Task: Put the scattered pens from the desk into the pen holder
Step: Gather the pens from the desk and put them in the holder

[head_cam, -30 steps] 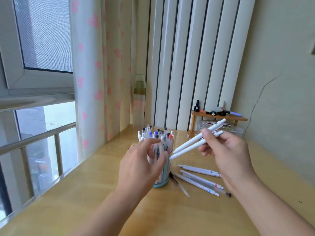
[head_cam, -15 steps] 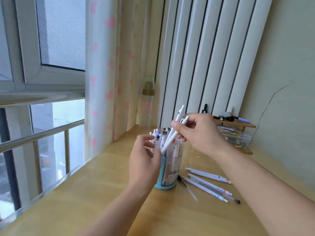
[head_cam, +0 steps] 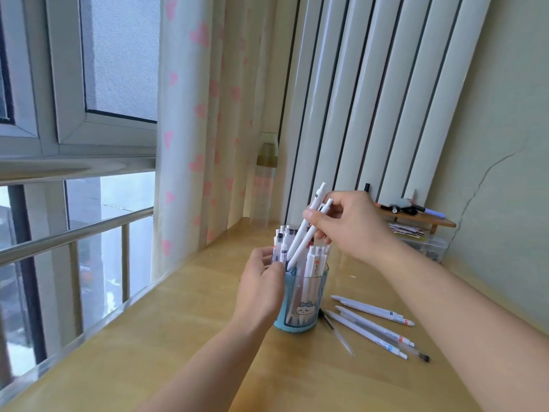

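- Since half a second ago, the right hand (head_cam: 353, 226) has brought its two white pens (head_cam: 306, 233) lower, so their tips now dip into the mouth of the pen holder (head_cam: 301, 301); a second ago they were held out to the right, well clear of it.
- Meanwhile the left hand (head_cam: 261, 288) has stayed against the holder's left side, fingers curled round the cup and fingertips up at the rim, touching the pens already standing there.
- Nearest to me on the desk (head_cam: 166, 352), to the right of the holder, lie the loose pens (head_cam: 371, 328): several white ones fanned out side by side, with a thin dark-tipped one just beside the holder's base. None of them has shifted.
- The holder itself is a clear cup with a blue base and a small cartoon face on its front, packed with upright pens.
- Above it, the right hand pinches the two white pens between thumb and fingers near their upper ends; they slant down and to the left, lower ends inside the rim among the standing pens, just beside the left fingertips.
- Farther back, a small wooden shelf (head_cam: 421, 220) with odds and ends stands against the wall, and a heart-patterned curtain (head_cam: 196, 129) hangs by the window.
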